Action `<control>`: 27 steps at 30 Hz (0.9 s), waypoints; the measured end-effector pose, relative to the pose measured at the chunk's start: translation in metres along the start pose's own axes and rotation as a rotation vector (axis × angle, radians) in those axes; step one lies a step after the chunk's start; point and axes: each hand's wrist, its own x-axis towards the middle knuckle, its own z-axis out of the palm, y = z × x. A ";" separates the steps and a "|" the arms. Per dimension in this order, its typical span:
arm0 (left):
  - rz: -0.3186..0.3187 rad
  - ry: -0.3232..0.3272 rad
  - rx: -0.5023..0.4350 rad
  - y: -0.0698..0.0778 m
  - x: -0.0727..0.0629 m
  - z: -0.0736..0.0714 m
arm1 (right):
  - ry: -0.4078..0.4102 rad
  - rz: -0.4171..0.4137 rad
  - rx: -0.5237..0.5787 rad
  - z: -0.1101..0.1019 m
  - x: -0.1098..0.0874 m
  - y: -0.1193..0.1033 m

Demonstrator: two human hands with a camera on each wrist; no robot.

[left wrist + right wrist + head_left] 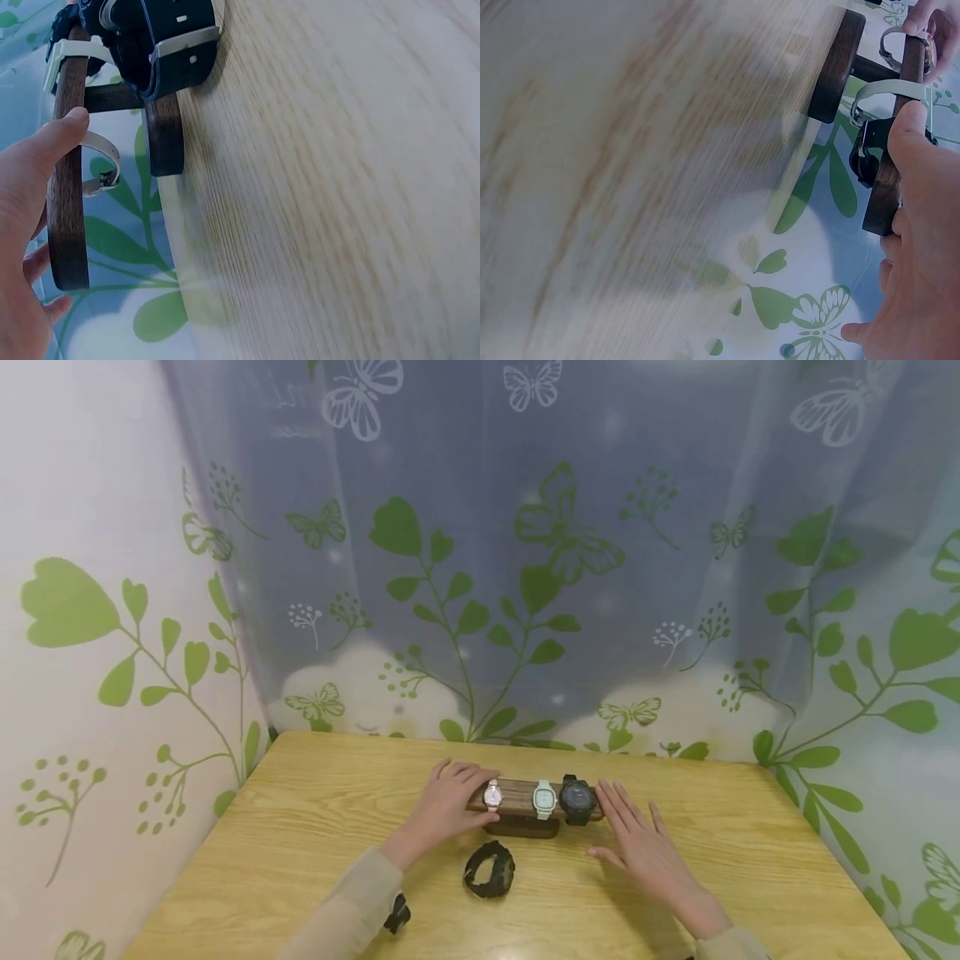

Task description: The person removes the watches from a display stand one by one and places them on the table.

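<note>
A dark wooden watch stand (517, 791) holds three watches on its raised bar. They are a small watch with a pale strap (492, 797), a mint-green square watch (544, 799) and a chunky black watch (577, 800). My left hand (448, 802) grips the bar's left end, thumb in front and fingers behind. At the right end, my right hand (647, 856) lies with fingers extended, fingertips right at the bar beside the black watch. Its thumb is spread away in the head view. Another black watch (489, 869) sits on the table in front of the stand.
A black strap-like item (397, 914) is partly hidden by the left sleeve. The wooden table (300, 827) backs onto a curtain (480, 610) printed with leaves and butterflies, which also covers both sides.
</note>
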 end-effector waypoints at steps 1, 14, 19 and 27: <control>-0.001 0.003 -0.008 -0.001 -0.001 0.000 | -0.005 0.003 -0.001 -0.001 0.000 0.000; -0.034 0.036 -0.013 -0.019 -0.016 -0.007 | -0.032 0.022 -0.007 0.003 0.000 0.002; -0.034 0.055 -0.007 -0.027 -0.022 -0.011 | -0.031 0.023 -0.001 0.001 0.000 0.000; -0.028 0.084 0.001 -0.037 -0.034 -0.022 | -0.006 0.003 -0.010 -0.001 0.000 -0.003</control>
